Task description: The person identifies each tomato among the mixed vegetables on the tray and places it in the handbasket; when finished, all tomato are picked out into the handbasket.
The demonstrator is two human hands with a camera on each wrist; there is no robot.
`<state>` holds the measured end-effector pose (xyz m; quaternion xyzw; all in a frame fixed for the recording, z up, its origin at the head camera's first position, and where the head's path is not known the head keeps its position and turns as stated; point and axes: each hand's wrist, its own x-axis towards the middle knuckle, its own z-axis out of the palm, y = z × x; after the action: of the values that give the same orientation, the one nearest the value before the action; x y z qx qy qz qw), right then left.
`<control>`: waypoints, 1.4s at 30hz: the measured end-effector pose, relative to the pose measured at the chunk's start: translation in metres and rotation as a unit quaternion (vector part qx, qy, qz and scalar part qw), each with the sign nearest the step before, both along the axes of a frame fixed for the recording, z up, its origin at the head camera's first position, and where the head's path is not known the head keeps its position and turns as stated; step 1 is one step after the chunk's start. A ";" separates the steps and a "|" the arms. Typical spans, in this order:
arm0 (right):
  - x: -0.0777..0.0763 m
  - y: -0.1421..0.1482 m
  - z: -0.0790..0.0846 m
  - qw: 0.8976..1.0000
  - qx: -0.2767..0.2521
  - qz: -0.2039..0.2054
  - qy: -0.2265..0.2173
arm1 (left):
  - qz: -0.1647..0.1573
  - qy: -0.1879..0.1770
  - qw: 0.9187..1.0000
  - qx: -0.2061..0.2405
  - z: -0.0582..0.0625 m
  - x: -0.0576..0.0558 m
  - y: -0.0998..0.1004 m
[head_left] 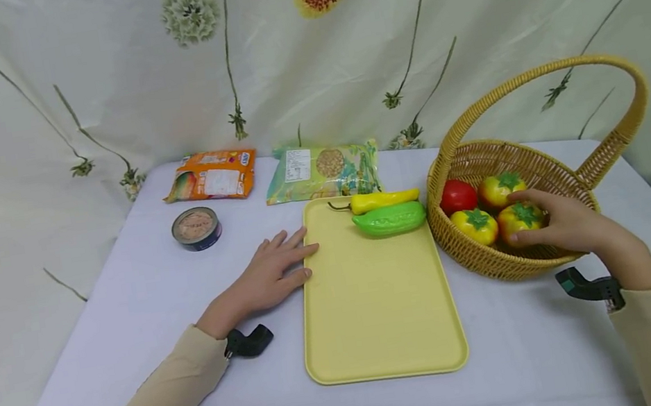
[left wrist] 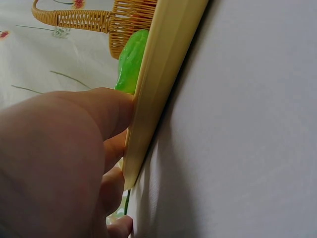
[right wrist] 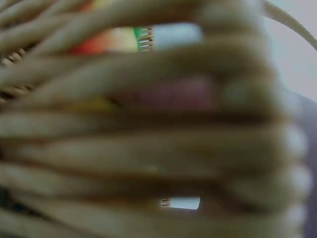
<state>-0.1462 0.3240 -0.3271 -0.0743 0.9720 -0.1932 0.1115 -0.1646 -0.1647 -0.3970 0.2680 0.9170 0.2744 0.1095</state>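
Note:
On the left rim of a yellow tray [head_left: 379, 307], my left hand [head_left: 269, 274] rests with its fingers spread; the left wrist view shows the fingertips at the tray's edge. My right hand [head_left: 575, 222] reaches over the near rim of a wicker basket [head_left: 479, 260] and grips a yellow-red tomato [head_left: 520, 217] between thumb and fingers. Beside that lie two more yellowish tomatoes and a red, round one [head_left: 458, 196]. A yellow chili pepper [head_left: 385, 200] and a green pepper [head_left: 391, 220] lie at the tray's far end. Basket weave blocks most of the right wrist view.
Behind the tray lie an orange snack packet [head_left: 214, 176] and a green packet [head_left: 323, 171]. A round tin [head_left: 196, 228] stands left of the tray. The basket's tall handle [head_left: 534, 75] arches above the tomatoes. A flowered cloth [head_left: 291, 60] hangs behind the table.

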 end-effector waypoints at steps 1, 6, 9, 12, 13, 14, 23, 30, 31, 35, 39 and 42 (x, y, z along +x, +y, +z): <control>0.000 0.000 -0.001 1.000 0.000 -0.001 0.000 | -0.001 0.001 1.000 0.000 0.000 0.000 0.000; -0.002 -0.002 -0.005 1.000 0.009 -0.009 0.005 | -0.001 0.002 1.000 -0.001 -0.001 -0.002 0.001; -0.004 -0.003 -0.006 1.000 0.010 -0.019 0.003 | -0.002 0.006 1.000 0.000 0.000 -0.003 0.000; -0.005 -0.005 -0.007 1.000 0.006 -0.025 0.007 | -0.004 0.010 1.000 0.002 0.000 -0.004 0.000; -0.006 -0.005 -0.007 1.000 0.005 -0.025 0.010 | -0.004 0.012 1.000 0.003 0.000 -0.004 0.000; -0.006 -0.005 -0.008 1.000 0.004 -0.025 0.013 | -0.004 0.012 1.000 0.003 0.000 -0.004 -0.001; -0.007 -0.006 -0.012 0.999 0.005 -0.033 0.025 | -0.002 0.005 1.000 0.002 -0.005 -0.002 -0.001; -0.007 -0.007 -0.011 0.999 -0.001 -0.036 0.030 | -0.004 0.010 1.000 0.001 -0.005 -0.003 -0.001; -0.007 -0.007 -0.010 0.999 -0.003 -0.036 0.033 | -0.004 0.009 1.000 0.001 -0.005 -0.003 -0.001; -0.007 -0.007 -0.011 0.999 -0.006 -0.040 0.035 | -0.005 0.009 1.000 0.002 -0.005 -0.003 -0.002; -0.008 -0.006 -0.010 0.998 -0.004 -0.049 0.031 | -0.004 0.009 1.000 0.000 -0.003 -0.003 -0.002; -0.008 -0.005 -0.010 0.998 -0.004 -0.054 0.030 | -0.003 0.009 1.000 -0.001 -0.001 -0.003 -0.001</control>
<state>-0.1544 0.3188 -0.3370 -0.0281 0.9766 -0.2007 0.0718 -0.1677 -0.1656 -0.3982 0.2731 0.9174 0.2705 0.1025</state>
